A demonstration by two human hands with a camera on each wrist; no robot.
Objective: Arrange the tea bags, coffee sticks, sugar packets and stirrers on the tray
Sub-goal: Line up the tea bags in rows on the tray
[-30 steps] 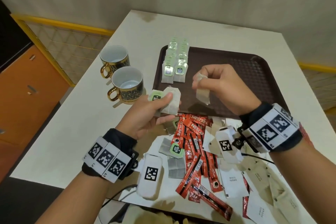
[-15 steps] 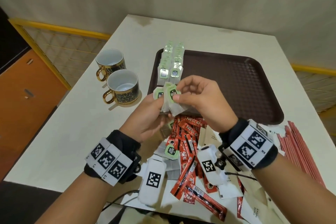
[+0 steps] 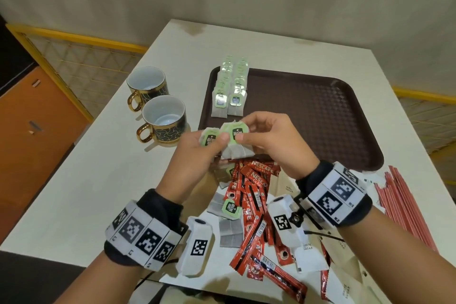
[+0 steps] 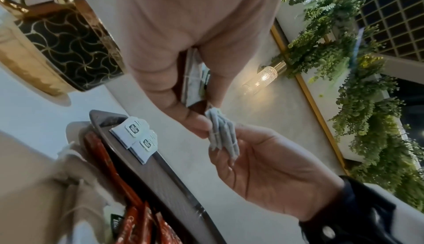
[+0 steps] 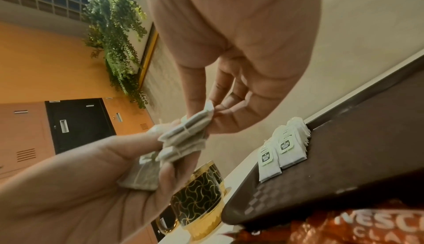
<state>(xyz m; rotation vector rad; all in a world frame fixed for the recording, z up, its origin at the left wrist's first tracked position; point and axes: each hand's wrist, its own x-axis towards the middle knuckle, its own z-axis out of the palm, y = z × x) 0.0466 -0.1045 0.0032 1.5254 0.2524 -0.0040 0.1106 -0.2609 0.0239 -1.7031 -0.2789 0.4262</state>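
Note:
Both hands meet above the near-left rim of the brown tray [image 3: 308, 111]. My left hand [image 3: 217, 145] grips a small bundle of tea bags [image 3: 238, 153] with green tags. My right hand [image 3: 246, 131] pinches the same bundle at the front tag. In the left wrist view the grey tea bags [image 4: 222, 135] hang between both hands' fingertips. The right wrist view shows the tea bags [image 5: 183, 139] lying in the left palm. Two rows of tea bags [image 3: 229, 96] lie at the tray's far left. Red coffee sticks [image 3: 251, 195], white sugar packets [image 3: 308, 254] and red stirrers [image 3: 404, 205] lie on the table near me.
Two black-and-gold cups [image 3: 164, 118] stand on the white table left of the tray. Loose tea bags [image 3: 230, 227] lie among the coffee sticks. A yellow railing [image 3: 74, 37] runs beyond the table's left edge.
My right hand has carried its tea bag leftward from over the tray to my left hand. Both hands now hold the bags together as one bundle.

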